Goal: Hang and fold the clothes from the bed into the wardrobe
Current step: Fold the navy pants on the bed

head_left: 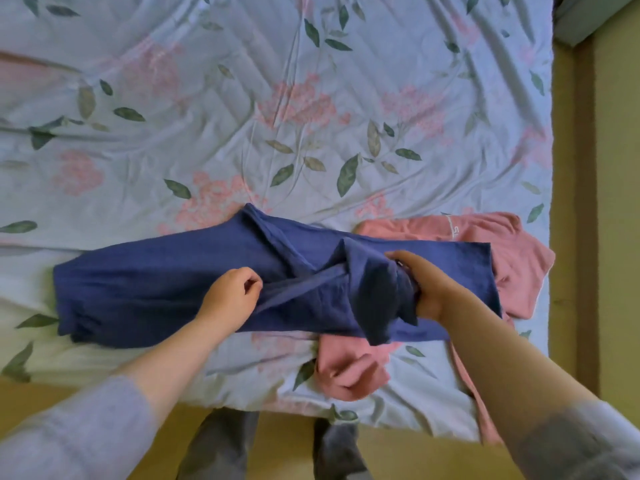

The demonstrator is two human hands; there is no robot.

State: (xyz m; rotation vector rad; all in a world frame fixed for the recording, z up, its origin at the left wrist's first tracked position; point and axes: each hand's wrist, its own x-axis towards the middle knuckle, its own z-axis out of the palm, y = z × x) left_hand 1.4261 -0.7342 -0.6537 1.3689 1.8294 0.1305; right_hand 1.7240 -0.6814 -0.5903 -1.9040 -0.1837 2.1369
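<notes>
A dark blue garment (145, 285) lies stretched across the near part of the bed, left to right. My left hand (230, 294) pinches a fold of it near its middle. My right hand (424, 285) grips a bunched, lifted piece of the same blue cloth, which hangs down in front of the hand. Under the blue garment's right end lies a pink garment (519, 261), with another part of it (349, 372) crumpled near the bed's front edge.
The bed (242, 116) is covered by a pale blue sheet with pink flowers and green leaves, wrinkled. A yellowish floor (616, 237) runs along the bed's right side and front. My legs (221, 445) stand at the front edge.
</notes>
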